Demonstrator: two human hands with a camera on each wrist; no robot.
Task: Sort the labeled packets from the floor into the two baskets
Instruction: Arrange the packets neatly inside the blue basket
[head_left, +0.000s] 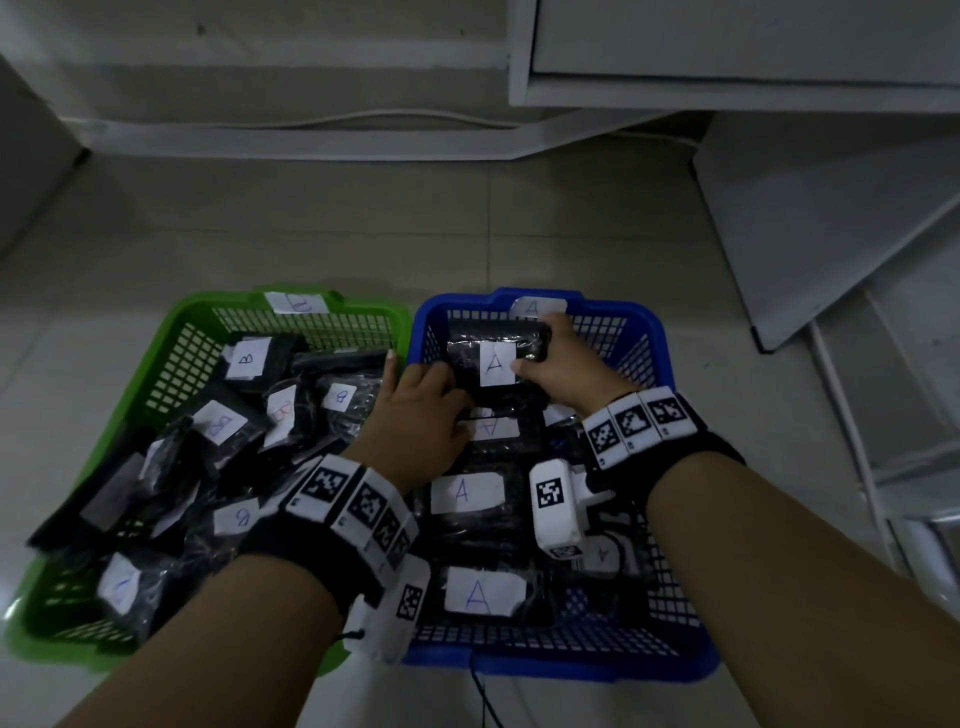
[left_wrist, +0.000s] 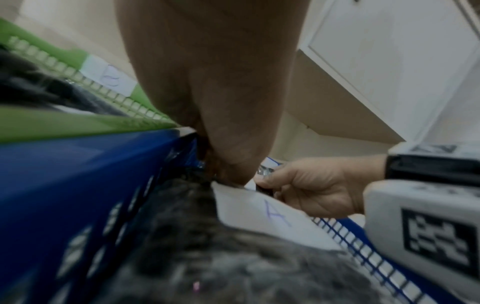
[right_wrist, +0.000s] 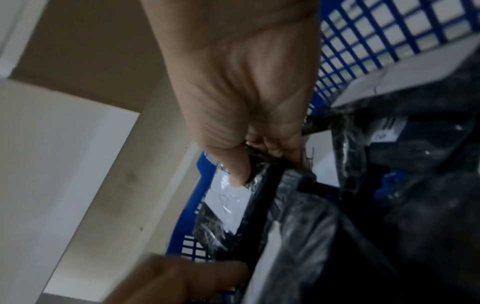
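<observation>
Both hands hold one black packet labelled A (head_left: 496, 358) over the far end of the blue basket (head_left: 660, 332), the left hand (head_left: 423, 410) gripping its left edge, the right hand (head_left: 563, 369) its right edge. The head camera alone takes in the whole scene: the blue basket lined with more A packets (head_left: 467, 493), and touching its left side a green basket (head_left: 182, 322) heaped with B packets (head_left: 244, 364), both on the tiled floor (head_left: 311, 223). Paper tags on the far rims read B on green and A on blue. Only the right wrist view shows the thumb (right_wrist: 233, 164) pressed onto the packet's clear wrap beside the white label, fingers curled beneath. The left wrist view, blurred, shows its own fingers lost behind the palm, and the right hand across the packet. White cabinets (head_left: 727, 47) and leaning white panels (head_left: 831, 234) stand beyond the baskets.
</observation>
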